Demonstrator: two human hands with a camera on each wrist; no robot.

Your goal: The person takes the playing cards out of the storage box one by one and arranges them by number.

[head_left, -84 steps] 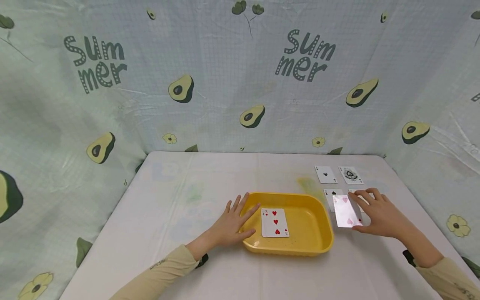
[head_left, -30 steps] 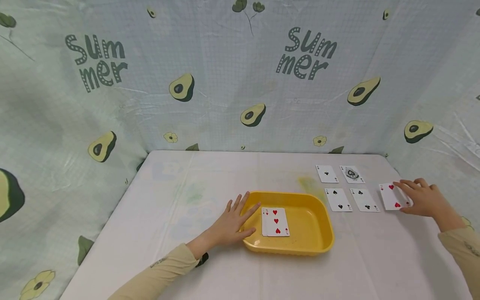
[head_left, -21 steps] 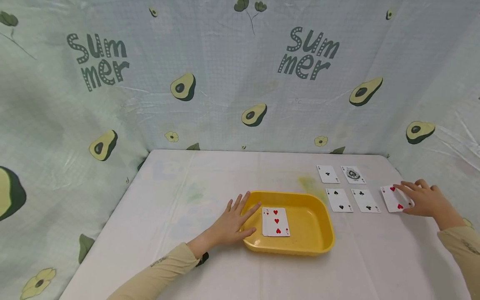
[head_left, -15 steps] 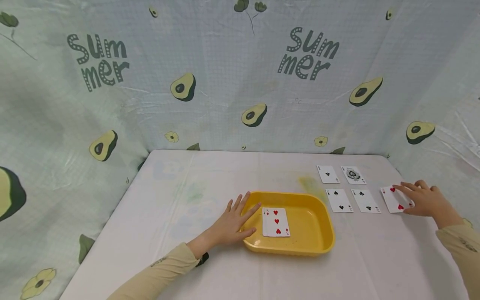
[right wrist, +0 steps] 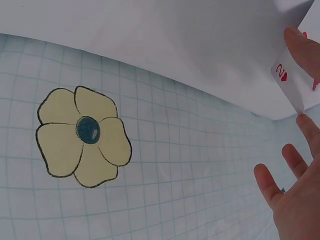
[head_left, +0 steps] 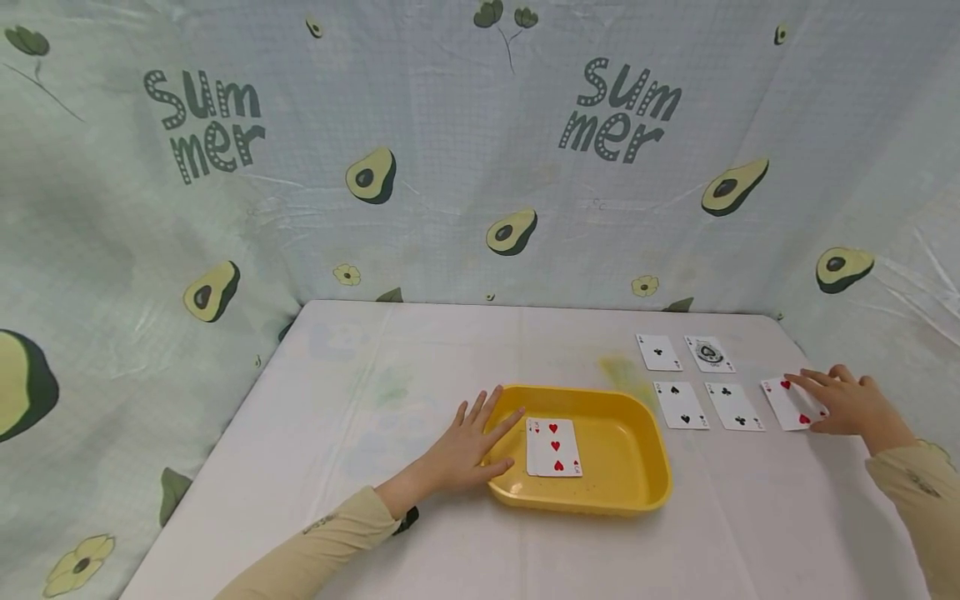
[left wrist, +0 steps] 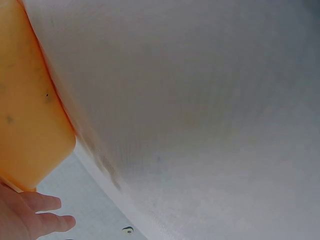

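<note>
My right hand (head_left: 851,404) holds a two of hearts (head_left: 791,406) by its edges between thumb and fingers, at the right end of a row of cards. In the right wrist view the thumb (right wrist: 302,50) lies over one side of that card, and a fingertip touches its edge. Left of it lie a two of clubs (head_left: 735,407) and a two of spades (head_left: 681,406). My left hand (head_left: 457,454), fingers spread, rests on the left rim of a yellow tray (head_left: 626,458). Inside the tray is a three of hearts (head_left: 553,447), with another card's edge showing beneath.
Behind the row lie an ace of clubs (head_left: 658,353) and an ace of spades (head_left: 709,354). The table (head_left: 405,350) has a white cover. A patterned cloth (head_left: 435,108) rises behind it and at both sides.
My right hand has carried the two of hearts rightward from beside the tray and lowered it right of the two of clubs. Lately it barely moves. The left hand keeps its place.
</note>
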